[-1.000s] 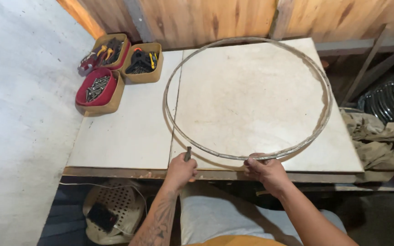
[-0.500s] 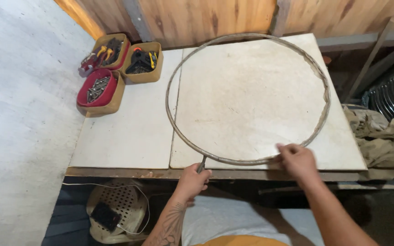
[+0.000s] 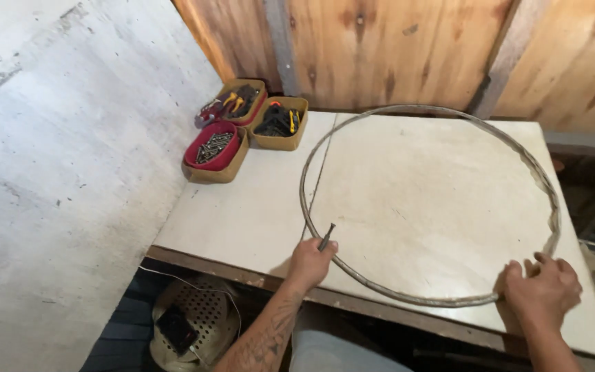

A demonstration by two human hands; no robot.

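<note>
A large grey hoop [image 3: 408,114] made of wound wire lies flat on a pale wooden table [image 3: 256,213]. At the hoop's near-left side my left hand [image 3: 309,262] is closed on a small dark nail-like tool [image 3: 326,235] whose tip rests against the rim. My right hand [image 3: 540,289] grips the hoop at its near-right side, fingers wrapped over the rim near the table's front edge.
Three tan trays stand at the table's far-left corner: one with a red liner and screws [image 3: 215,150], one with pliers [image 3: 237,101], one with dark tools [image 3: 278,122]. A white wall runs along the left, wooden planks behind. A perforated basket [image 3: 191,324] sits under the table.
The view has shifted so the table sits further right. My right hand slid right along the hoop's near rim. My left hand still holds the tool at the rim.
</note>
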